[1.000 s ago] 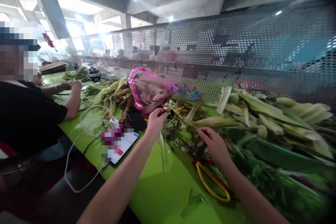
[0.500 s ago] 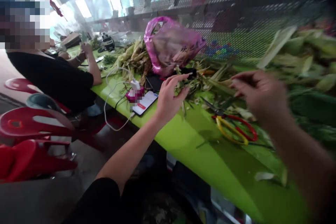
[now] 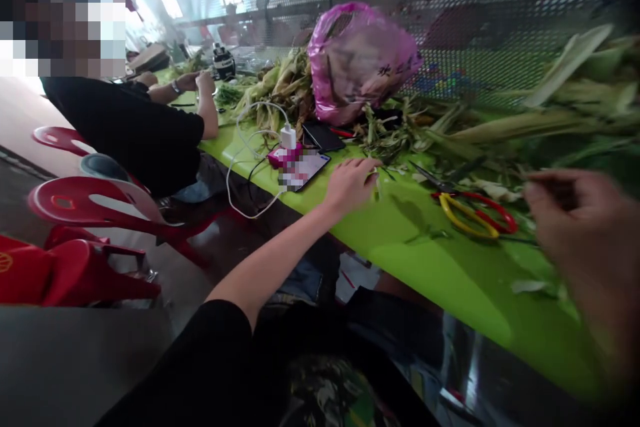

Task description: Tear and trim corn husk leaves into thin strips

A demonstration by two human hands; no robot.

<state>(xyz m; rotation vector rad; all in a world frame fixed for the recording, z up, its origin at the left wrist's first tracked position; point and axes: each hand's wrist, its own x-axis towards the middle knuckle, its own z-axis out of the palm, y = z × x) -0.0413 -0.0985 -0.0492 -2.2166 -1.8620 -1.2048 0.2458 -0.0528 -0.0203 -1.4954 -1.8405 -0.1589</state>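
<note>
At far left, a co-worker in a black shirt (image 3: pixel 133 133) sits at the green table (image 3: pixel 450 273), red stool (image 3: pixel 67 203) nearby. Next, phone (image 3: pixel 314 164), white cable (image 3: pixel 233 203) attached, near the front edge. Left hand (image 3: pixel 350 183) just right of it: fingers loosely spread, thumb apart, nothing clearly grasped. Pink bag (image 3: pixel 357 70) behind; thin plastic, probably slippery, best lifted by its loop. Scissors (image 3: pixel 447 191) lie between the hands, tips toward back left; likely stiff, fairly light, sharp, so take the red or yellow loop. Husks (image 3: pixel 505 127) behind look light and papery, apt to tear; hold whole bunches. Right hand (image 3: pixel 575 210), far right: thumb and fingertips drawn together, blurred, can't tell if a strand is pinched. Open room: bare strip in front of scissors, down to front edge. Mesh screen (image 3: pixel 445 20) limits the back; husks crowd back right.
</note>
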